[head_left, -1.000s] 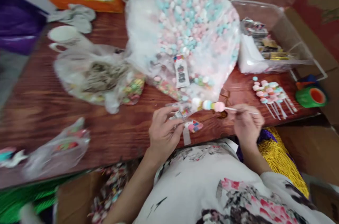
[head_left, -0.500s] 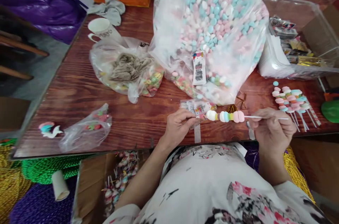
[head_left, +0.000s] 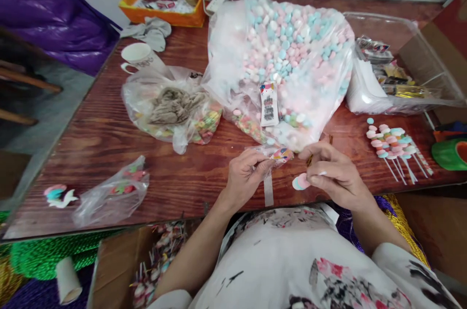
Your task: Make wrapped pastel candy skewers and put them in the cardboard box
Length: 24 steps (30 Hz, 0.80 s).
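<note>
1. A marshmallow skewer (head_left: 301,182), its candy end toward the camera, sits gripped in the right hand (head_left: 333,177) just above the table (head_left: 91,138) edge.
2. The left hand (head_left: 245,176) pinches a small clear printed wrapper (head_left: 279,154).
3. Judged step: bagging the skewer; next calls for opening the wrapper mouth and lining up the tip.
4. Behind, a big marshmallow bag (head_left: 288,51); finished skewers (head_left: 392,139) lie right.

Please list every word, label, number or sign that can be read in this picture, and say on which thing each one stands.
No text can be read here.
Tag on the big bag of pastel candies: a barcode and print, too small to read.
White mug: dark print, blurred.
Small packet between the left hand and right hand: coloured print, unreadable.
</note>
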Each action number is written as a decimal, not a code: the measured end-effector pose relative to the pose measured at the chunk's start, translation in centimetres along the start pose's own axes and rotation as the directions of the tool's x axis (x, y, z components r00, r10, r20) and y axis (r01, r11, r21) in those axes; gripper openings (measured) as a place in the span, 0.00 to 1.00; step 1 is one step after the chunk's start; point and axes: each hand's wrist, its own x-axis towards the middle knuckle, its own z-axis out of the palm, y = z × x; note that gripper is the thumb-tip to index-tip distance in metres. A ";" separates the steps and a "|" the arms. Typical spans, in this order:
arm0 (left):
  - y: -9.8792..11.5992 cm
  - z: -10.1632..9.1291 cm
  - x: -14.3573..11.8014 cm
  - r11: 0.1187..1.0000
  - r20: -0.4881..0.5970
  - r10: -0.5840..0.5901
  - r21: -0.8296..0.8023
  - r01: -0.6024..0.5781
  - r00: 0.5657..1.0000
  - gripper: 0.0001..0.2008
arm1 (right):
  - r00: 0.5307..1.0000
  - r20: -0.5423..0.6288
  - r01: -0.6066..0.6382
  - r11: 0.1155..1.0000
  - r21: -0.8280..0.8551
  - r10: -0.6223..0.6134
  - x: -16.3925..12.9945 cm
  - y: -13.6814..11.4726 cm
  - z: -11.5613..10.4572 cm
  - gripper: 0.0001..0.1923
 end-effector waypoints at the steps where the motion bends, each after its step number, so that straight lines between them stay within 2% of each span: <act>1: 0.4 -0.1 0.4 1.000 0.002 0.016 0.012 -0.016 1.000 0.08 | 0.999 0.036 0.021 0.998 -0.051 -0.019 0.8 -0.2 0.1 0.09; 5: 1.7 -0.7 1.4 0.996 -0.034 0.078 0.049 -0.077 0.996 0.06 | 0.984 0.166 0.109 0.965 -0.238 -0.070 3.5 -0.3 0.8 0.13; 8: 2.1 -1.1 1.6 0.989 -0.039 0.140 0.046 -0.138 0.989 0.04 | 0.976 0.203 0.137 0.953 -0.271 -0.083 4.6 0.2 1.7 0.16; 12: 1.7 -1.3 1.2 0.990 0.036 0.138 0.014 -0.139 0.990 0.05 | 0.984 0.153 0.113 0.984 -0.140 -0.092 5.2 1.0 2.4 0.19; 15: 1.4 -1.4 0.6 0.997 0.086 0.056 -0.065 -0.051 0.995 0.06 | 0.988 0.101 0.126 0.988 -0.092 -0.116 5.2 1.3 2.4 0.17; 19: 1.2 -1.2 0.2 0.985 0.086 -0.043 -0.162 0.056 0.995 0.06 | 0.986 0.074 0.152 0.986 -0.074 -0.147 4.8 1.5 2.5 0.14; 21: 1.2 -1.0 0.2 0.989 0.074 -0.045 -0.134 0.055 0.996 0.07 | 0.984 0.077 0.168 0.982 -0.089 -0.161 4.7 1.6 2.6 0.13; 24: 0.9 -0.6 0.2 0.999 -0.010 0.032 0.030 -0.032 0.999 0.06 | 0.974 0.091 0.222 0.959 -0.176 -0.209 4.6 1.7 2.7 0.13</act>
